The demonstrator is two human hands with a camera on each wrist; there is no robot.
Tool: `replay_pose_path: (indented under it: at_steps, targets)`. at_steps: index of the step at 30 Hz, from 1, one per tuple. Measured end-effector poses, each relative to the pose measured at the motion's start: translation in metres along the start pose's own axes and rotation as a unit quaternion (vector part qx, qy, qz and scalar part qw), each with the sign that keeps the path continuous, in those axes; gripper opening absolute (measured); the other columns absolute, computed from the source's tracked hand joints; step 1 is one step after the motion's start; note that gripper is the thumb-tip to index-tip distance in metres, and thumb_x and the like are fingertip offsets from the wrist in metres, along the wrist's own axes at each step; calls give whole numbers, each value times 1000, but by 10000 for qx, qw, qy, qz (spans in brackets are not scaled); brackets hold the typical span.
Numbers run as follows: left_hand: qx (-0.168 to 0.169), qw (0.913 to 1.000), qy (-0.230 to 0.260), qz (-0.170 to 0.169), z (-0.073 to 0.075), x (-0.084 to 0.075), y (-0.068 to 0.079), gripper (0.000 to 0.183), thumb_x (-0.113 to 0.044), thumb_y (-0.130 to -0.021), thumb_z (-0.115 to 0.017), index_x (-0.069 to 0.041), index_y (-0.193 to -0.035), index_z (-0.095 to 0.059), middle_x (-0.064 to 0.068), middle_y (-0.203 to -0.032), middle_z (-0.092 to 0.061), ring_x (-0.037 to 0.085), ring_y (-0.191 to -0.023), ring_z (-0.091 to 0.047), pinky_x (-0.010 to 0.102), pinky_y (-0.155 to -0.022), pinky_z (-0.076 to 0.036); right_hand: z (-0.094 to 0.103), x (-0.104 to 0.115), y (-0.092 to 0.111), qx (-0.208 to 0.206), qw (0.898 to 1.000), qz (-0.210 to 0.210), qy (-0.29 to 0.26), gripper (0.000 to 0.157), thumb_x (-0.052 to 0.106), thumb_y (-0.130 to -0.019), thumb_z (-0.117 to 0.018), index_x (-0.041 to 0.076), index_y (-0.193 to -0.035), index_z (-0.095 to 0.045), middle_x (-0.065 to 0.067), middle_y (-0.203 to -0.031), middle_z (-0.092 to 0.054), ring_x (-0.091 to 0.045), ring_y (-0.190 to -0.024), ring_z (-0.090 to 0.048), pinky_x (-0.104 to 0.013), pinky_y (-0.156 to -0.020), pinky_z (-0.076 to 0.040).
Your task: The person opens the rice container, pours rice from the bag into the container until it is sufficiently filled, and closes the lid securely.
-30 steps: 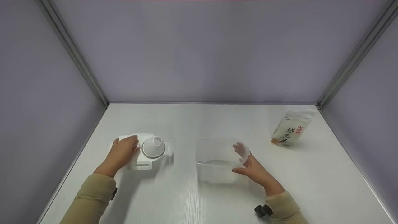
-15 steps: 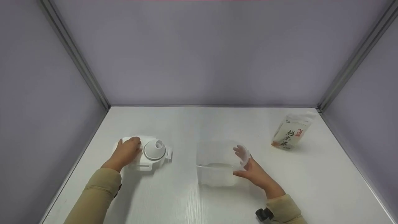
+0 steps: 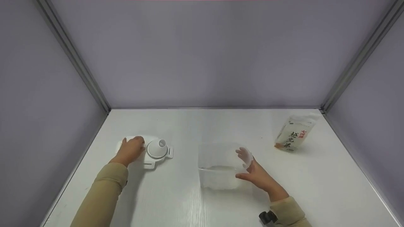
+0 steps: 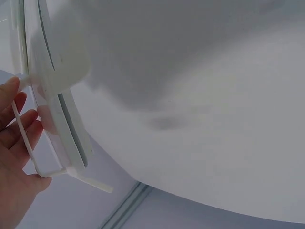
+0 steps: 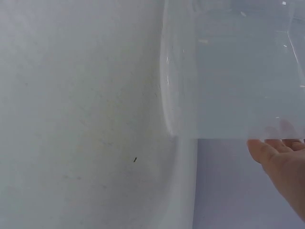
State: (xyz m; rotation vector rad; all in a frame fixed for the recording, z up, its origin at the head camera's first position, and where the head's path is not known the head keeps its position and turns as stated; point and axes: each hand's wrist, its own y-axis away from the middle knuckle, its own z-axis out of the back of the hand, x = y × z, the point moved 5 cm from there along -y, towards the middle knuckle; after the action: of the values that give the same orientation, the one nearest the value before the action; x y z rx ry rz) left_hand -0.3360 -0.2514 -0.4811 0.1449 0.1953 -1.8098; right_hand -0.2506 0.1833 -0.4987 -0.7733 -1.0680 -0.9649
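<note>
In the head view my left hand holds a white lid close over the table's left part. The lid has a round cap with a spout and slotted side latches. The left wrist view shows fingers and thumb gripping at a thin latch loop, with the lid seen edge-on. A clear plastic container stands in the middle of the table. My right hand holds its right side, thumb in front and fingers behind, seen through the plastic. In the right wrist view some fingers are hidden at the container's edge.
A see-through bag of rice with printed characters stands toward the back right of the white table. Grey panels rise behind and at both sides. A black wrist device sits at my right sleeve.
My left hand has shifted slightly to the right with the lid, whose tilt has changed a little. My right hand and the container have stayed in place.
</note>
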Motion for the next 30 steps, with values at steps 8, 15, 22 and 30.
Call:
replay_pose_path:
  at_steps: [8, 15, 22, 30]
  targets:
    - [-24, 9989, -378, 280, -4, 8, -9, 23, -8, -87, -64, 6, -105, -62, 25, -112, -61, 42, -101, -58, 68, -97, -22, 0, 1, 0, 13, 10000, -85, 3, 96, 14, -78, -77, 15, -149, -13, -11, -151, -23, -31, -139, -18, -52, -107, -20]
    - [-195, 9975, -523, 442, -9, 17, -17, 19, -10, -84, -67, 4, -97, -65, 23, -100, -65, 41, -94, -61, 67, -97, -25, 0, -1, 0, -21, 9999, -87, -50, 95, 13, -77, -77, 12, -149, -14, -14, -151, -24, -32, -138, -17, -52, -107, -19]
    - [-161, 9958, -487, 764, -15, 23, -20, 18, -8, -87, -62, 5, -99, -65, 24, -97, -66, 41, -94, -61, 66, -98, -24, -2, 0, 0, 8, 10000, -78, -39, 95, 12, -78, -76, 12, -149, -13, -13, -151, -23, -32, -139, -17, -54, -107, -19]
    - [-453, 9944, -603, 733, -21, 20, -25, 17, -6, -86, -64, 5, -98, -66, 25, -92, -65, 42, -88, -61, 66, -96, -26, 1, 1, 1, 29, 10000, -9, 85, 94, 15, -78, -76, 11, -148, -14, -14, -151, -23, -33, -138, -18, -55, -105, -22]
